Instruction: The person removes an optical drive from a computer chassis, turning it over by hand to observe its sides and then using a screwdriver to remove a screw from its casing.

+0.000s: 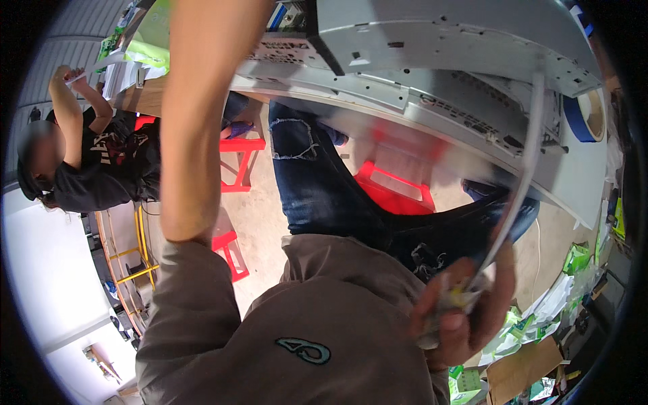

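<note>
My right hand is closed, blurred by motion, round a small crumpled bundle in front of my body. A long thin white strip runs from it up to the right end of a grey metal computer case. I cannot make out whether the strip is a cable or a tape. My left forearm reaches forward past the left end of the case, and its hand lies beyond the upper edge. A flat grey metal panel with slots lies along the case's near side on the table.
A blue-edged tape roll sits at the table's right end. Red stools stand below. Green and white packages and a cardboard box are piled at lower right. At left, a person raises both arms with a white strip.
</note>
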The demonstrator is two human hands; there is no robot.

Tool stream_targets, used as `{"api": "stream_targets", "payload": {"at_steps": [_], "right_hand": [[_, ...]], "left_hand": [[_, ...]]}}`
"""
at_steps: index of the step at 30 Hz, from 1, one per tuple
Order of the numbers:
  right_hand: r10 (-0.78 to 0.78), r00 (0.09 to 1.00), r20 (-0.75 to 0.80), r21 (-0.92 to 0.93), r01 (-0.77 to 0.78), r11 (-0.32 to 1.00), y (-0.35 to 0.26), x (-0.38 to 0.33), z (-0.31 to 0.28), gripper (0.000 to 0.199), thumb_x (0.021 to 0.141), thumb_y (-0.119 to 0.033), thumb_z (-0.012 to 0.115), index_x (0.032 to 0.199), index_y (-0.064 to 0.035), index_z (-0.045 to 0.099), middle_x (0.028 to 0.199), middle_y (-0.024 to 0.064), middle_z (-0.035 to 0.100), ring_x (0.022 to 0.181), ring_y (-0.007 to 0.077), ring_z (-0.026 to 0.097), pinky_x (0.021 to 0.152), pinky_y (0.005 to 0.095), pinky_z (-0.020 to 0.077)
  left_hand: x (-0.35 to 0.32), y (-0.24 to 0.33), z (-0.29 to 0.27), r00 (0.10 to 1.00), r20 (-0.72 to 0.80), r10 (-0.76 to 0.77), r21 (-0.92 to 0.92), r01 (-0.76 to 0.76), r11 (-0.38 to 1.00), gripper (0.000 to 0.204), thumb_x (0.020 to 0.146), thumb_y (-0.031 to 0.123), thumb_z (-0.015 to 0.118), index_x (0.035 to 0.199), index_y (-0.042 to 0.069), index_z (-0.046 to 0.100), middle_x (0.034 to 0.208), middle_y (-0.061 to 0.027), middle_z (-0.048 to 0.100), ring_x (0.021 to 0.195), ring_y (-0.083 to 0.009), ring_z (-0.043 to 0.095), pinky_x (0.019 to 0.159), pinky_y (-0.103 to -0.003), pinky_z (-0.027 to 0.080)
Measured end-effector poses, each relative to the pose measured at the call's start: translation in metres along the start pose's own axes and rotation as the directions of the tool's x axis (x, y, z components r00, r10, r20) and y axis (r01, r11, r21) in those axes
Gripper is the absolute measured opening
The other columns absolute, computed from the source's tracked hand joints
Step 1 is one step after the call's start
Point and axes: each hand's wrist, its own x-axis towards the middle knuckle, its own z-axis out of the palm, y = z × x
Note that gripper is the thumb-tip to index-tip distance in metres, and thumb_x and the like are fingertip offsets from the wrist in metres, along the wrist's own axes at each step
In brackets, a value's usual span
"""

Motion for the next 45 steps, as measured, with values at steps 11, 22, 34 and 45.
{"api": "stream_targets", "payload": {"at_steps": [11,22,34,45], "right_hand": [[0.013,0.999,0.04,-0.11,-0.008,0.994,-0.002,0.019,0.0,0.085,0.098,-0.037,0.061,0.149,0.0158,0.019,0.067,0.0136,0.056,0.042,0.0121,0.052,0.035,0.0215,0.0375],[0.126,0.971,0.201,-0.059,-0.117,0.991,0.005,0.015,-0.025,0.087,0.092,-0.026,0.062,0.149,0.0167,0.013,0.081,0.017,0.062,0.054,0.0143,0.06,0.049,0.0216,0.0487],[-0.055,0.912,0.406,-0.004,0.063,0.998,0.029,0.028,-0.043,0.077,0.092,-0.017,0.06,0.147,0.0178,0.019,0.082,0.0201,0.061,0.052,0.0159,0.059,0.047,0.0254,0.0506],[0.186,0.967,0.176,-0.002,-0.189,0.982,0.005,0.017,-0.016,0.084,0.094,-0.037,0.068,0.149,0.0123,0.028,0.073,0.0145,0.06,0.054,0.0158,0.061,0.047,0.0246,0.0482]], "left_hand": [[-0.091,0.026,0.012,0.99,-0.067,-0.124,-0.229,0.106,0.968,0.037,0.098,0.022,0.056,0.125,-0.002,0.061,0.125,-0.0177,0.062,0.117,-0.0267,0.06,0.103,-0.035,0.043],[-0.093,0.029,0.026,0.985,-0.099,-0.14,-0.237,0.113,0.965,0.042,0.097,0.02,0.058,0.132,-0.003,0.054,0.134,-0.0202,0.056,0.123,-0.0282,0.056,0.107,-0.037,0.04],[-0.096,0.04,0.028,0.98,-0.132,-0.152,-0.227,0.12,0.966,0.051,0.097,0.018,0.06,0.14,-0.005,0.045,0.143,-0.023,0.049,0.13,-0.0299,0.051,0.11,-0.04,0.037],[-0.091,0.057,0.041,0.972,-0.156,-0.177,-0.207,0.143,0.968,0.062,0.096,0.016,0.061,0.148,-0.007,0.035,0.152,-0.0267,0.04,0.137,-0.0323,0.046,0.115,-0.043,0.033]]}}
